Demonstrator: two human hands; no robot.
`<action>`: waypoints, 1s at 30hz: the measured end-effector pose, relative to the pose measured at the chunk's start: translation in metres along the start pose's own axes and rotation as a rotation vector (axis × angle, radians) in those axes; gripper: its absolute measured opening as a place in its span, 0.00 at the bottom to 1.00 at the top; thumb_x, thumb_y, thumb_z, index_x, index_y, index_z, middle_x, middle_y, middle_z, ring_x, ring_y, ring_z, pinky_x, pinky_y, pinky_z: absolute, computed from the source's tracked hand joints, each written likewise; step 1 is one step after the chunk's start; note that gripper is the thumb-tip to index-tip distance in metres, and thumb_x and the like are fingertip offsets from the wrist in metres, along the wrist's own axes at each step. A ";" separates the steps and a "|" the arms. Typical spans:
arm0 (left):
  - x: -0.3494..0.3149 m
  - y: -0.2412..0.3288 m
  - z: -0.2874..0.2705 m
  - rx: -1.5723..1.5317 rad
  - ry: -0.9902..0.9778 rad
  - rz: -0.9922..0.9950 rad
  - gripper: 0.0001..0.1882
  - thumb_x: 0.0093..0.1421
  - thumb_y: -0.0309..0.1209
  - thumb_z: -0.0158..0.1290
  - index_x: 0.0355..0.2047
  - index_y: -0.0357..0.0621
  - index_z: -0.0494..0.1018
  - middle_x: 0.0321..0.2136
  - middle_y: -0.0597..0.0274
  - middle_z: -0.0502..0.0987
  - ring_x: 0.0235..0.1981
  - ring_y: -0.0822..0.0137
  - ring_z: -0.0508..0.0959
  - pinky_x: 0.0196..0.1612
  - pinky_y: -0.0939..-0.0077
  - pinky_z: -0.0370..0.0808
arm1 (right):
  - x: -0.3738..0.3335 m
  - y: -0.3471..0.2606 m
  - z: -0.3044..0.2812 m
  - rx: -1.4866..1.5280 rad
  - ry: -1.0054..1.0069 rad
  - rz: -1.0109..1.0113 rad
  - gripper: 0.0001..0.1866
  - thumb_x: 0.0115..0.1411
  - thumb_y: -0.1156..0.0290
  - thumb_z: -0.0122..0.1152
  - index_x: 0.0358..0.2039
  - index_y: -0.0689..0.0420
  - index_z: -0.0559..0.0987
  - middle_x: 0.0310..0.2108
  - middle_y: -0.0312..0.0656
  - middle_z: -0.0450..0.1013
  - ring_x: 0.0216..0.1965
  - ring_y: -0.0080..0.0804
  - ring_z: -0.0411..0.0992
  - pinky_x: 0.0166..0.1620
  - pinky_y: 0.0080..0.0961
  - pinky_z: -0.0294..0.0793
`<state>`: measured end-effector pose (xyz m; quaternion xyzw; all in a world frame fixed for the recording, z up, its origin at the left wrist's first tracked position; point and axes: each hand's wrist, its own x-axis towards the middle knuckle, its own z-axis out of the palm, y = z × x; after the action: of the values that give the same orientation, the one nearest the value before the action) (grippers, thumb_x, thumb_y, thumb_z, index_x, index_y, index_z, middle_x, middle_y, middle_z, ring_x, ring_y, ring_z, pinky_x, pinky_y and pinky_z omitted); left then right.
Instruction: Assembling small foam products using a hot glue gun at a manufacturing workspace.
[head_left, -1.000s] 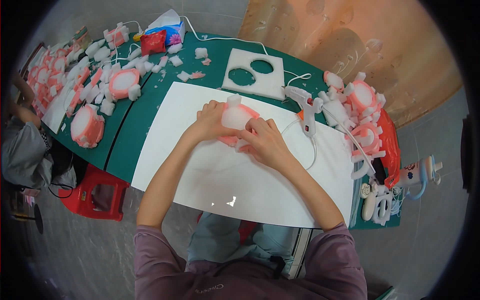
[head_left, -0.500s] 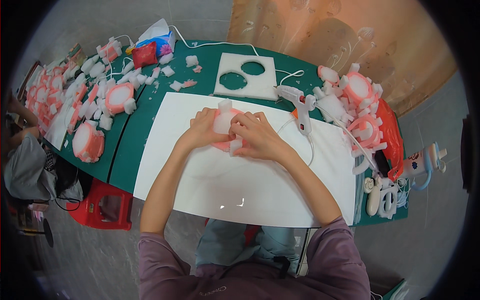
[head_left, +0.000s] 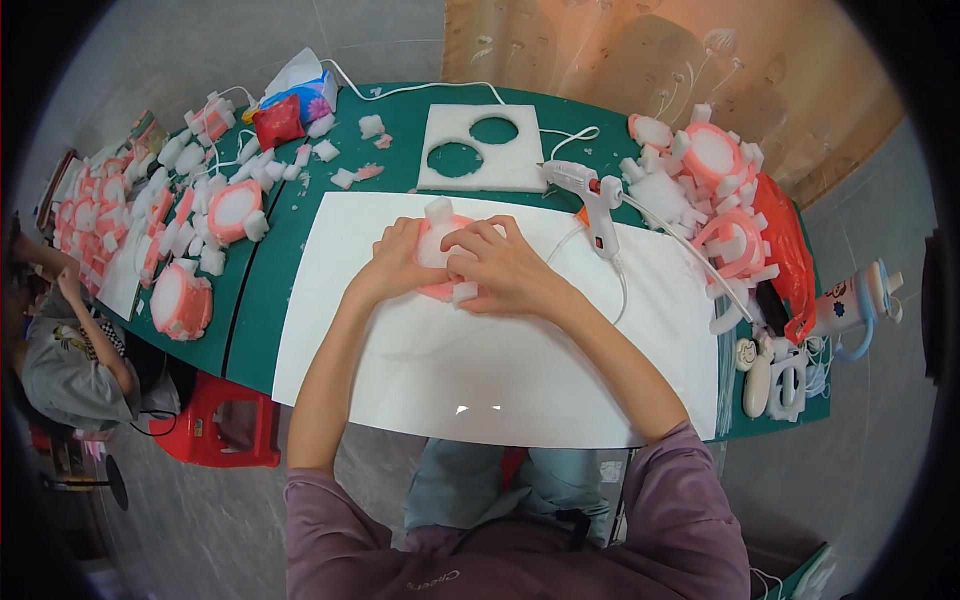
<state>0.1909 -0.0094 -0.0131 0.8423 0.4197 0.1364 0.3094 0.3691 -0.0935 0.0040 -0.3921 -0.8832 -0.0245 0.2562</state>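
Observation:
A round foam piece, white in the centre with a pink rim, lies on the white board. White foam blocks stick out from its rim, one at the far side and one at the near side. My left hand curls around its left side, thumb toward the middle. From the right, my right hand reaches over it with bent fingers pressing on the rim and covering much of it. What lies under the right fingertips is hidden. To the right of my hands rests a white hot glue gun.
Behind the board lies a white foam sheet with two round holes. Pink-and-white foam pieces crowd the right and left. A red plastic bag hangs near the right edge. A person sits at far left.
The whole view has shifted slightly. My right fingers have moved a little over the foam piece, while both hands stay on it. At far left, the other person's arm now shows more.

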 end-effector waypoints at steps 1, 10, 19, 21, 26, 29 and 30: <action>0.000 -0.001 0.000 -0.001 0.002 0.011 0.43 0.31 0.53 0.61 0.43 0.35 0.64 0.39 0.54 0.66 0.44 0.56 0.65 0.45 0.64 0.62 | 0.000 0.000 0.000 0.001 0.004 0.000 0.18 0.35 0.65 0.65 0.29 0.51 0.70 0.40 0.34 0.63 0.44 0.34 0.60 0.48 0.40 0.55; -0.001 0.002 -0.001 -0.017 -0.026 -0.011 0.46 0.32 0.54 0.61 0.46 0.34 0.62 0.41 0.53 0.64 0.44 0.55 0.64 0.47 0.63 0.61 | -0.003 0.003 0.003 0.045 -0.003 0.028 0.21 0.36 0.65 0.66 0.33 0.48 0.70 0.42 0.33 0.64 0.47 0.33 0.59 0.49 0.41 0.54; -0.001 -0.003 -0.002 0.040 -0.033 0.028 0.44 0.33 0.51 0.61 0.47 0.35 0.61 0.42 0.52 0.64 0.48 0.55 0.63 0.48 0.62 0.60 | -0.002 -0.009 0.002 -0.117 0.045 -0.025 0.27 0.35 0.64 0.69 0.39 0.43 0.70 0.49 0.34 0.61 0.52 0.32 0.58 0.53 0.49 0.51; 0.000 -0.004 -0.001 0.019 -0.029 0.026 0.44 0.33 0.51 0.61 0.47 0.35 0.62 0.42 0.52 0.64 0.47 0.55 0.63 0.48 0.62 0.60 | -0.002 -0.008 0.002 -0.113 0.002 0.002 0.26 0.35 0.63 0.69 0.38 0.44 0.69 0.49 0.34 0.62 0.53 0.32 0.57 0.54 0.51 0.50; -0.001 0.002 -0.002 -0.006 -0.014 -0.009 0.44 0.32 0.51 0.62 0.46 0.35 0.62 0.41 0.53 0.64 0.46 0.55 0.64 0.47 0.63 0.61 | -0.004 -0.004 0.001 -0.080 0.015 0.096 0.23 0.36 0.62 0.68 0.34 0.48 0.69 0.44 0.35 0.63 0.51 0.33 0.59 0.54 0.53 0.50; -0.002 0.006 -0.003 -0.004 -0.029 -0.027 0.44 0.32 0.51 0.61 0.46 0.35 0.63 0.41 0.53 0.65 0.45 0.56 0.64 0.47 0.64 0.61 | -0.006 -0.005 0.001 -0.086 0.006 0.102 0.22 0.36 0.62 0.68 0.31 0.50 0.69 0.40 0.35 0.64 0.48 0.33 0.61 0.54 0.52 0.50; -0.002 0.006 -0.004 -0.009 -0.030 -0.028 0.43 0.33 0.51 0.61 0.46 0.35 0.63 0.41 0.53 0.64 0.45 0.56 0.64 0.47 0.64 0.60 | -0.006 -0.005 0.002 -0.089 0.005 0.084 0.21 0.36 0.62 0.68 0.29 0.51 0.69 0.37 0.36 0.65 0.47 0.32 0.62 0.55 0.51 0.49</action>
<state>0.1914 -0.0119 -0.0066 0.8369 0.4264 0.1212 0.3212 0.3683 -0.1002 0.0006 -0.4397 -0.8634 -0.0539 0.2415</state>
